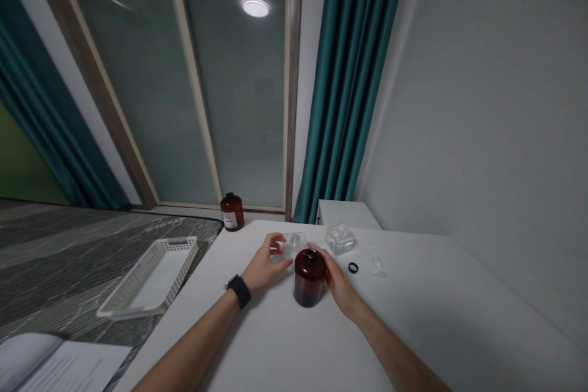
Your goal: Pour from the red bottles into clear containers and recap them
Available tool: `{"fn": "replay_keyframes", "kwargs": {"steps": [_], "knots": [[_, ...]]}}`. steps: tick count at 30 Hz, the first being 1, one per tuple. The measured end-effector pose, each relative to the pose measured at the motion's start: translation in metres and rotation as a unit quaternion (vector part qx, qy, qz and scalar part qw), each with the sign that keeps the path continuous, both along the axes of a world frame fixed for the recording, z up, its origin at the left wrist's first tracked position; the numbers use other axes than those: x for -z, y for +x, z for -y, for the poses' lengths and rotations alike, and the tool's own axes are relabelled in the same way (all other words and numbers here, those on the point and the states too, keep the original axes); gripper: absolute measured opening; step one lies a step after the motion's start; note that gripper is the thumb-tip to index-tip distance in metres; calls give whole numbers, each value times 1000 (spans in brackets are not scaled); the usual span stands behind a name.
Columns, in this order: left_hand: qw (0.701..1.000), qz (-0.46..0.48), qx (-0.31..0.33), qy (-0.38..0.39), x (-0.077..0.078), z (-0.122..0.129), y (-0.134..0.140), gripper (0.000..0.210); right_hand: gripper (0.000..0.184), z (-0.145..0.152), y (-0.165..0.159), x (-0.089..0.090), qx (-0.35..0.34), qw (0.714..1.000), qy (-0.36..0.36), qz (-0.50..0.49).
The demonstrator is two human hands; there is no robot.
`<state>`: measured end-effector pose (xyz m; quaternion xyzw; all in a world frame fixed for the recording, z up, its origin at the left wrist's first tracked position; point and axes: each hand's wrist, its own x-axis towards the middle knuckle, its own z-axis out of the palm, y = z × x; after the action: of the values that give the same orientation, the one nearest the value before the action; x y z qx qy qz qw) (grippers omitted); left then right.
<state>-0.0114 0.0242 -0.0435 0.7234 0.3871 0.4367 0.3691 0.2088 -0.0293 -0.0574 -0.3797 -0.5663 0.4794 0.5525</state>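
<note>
A dark red, see-through bottle [309,285] stands upright on the white table, its narrow open neck facing up. My right hand [337,278] wraps the bottle's right side, with its fingertips partly hidden behind the shoulder. My left hand [269,263], wearing a black watch, is on the bottle's left with fingers curved and apart. Its thumb points towards the bottle. Just beyond its fingers lies a clear plastic piece [294,241]; I cannot tell if they touch. A black ring [353,267] lies to the right of my right hand.
A clear lidded container [340,239] and a small transparent item [377,263] lie at the back right. Another red bottle [232,213], labelled and capped, stands at the far left corner. Left of the table are a white basket [179,278] and an open book [68,367].
</note>
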Motion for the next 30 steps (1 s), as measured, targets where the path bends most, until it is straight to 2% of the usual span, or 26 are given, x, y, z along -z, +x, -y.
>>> {"fn": "replay_keyframes", "kwargs": {"steps": [4, 7, 8, 13, 16, 22, 24, 28, 30], "knots": [[1000, -12, -18, -7, 1, 0, -8, 70, 60, 7, 5, -18, -12, 990, 101, 95], [999, -31, -35, -8, 1, 3, -15, 66, 72, 9, 2, -35, -40, 982, 121, 139], [999, -35, -40, -6, 1, 4, -17, 65, 71, 9, 1, -40, -46, 980, 121, 154], [998, -24, -51, 0, 4, 11, -26, 65, 39, 10, -6, -51, -41, 975, 114, 187], [998, -10, -58, -6, 7, 11, -32, 64, 39, 13, -8, -45, -17, 982, 93, 162], [998, -16, -67, -1, 7, 10, -41, 64, 41, 15, -18, -17, 60, 990, 97, 80], [998, -23, -58, 0, 4, 12, -42, 66, 49, 17, -18, -9, 66, 992, 92, 60], [999, -35, -25, 3, -5, 18, -43, 68, 79, 20, -11, 1, 39, 995, 45, 82], [999, -41, -13, 11, -9, 21, -43, 63, 83, 20, -7, 3, 34, 994, 31, 95]]}}
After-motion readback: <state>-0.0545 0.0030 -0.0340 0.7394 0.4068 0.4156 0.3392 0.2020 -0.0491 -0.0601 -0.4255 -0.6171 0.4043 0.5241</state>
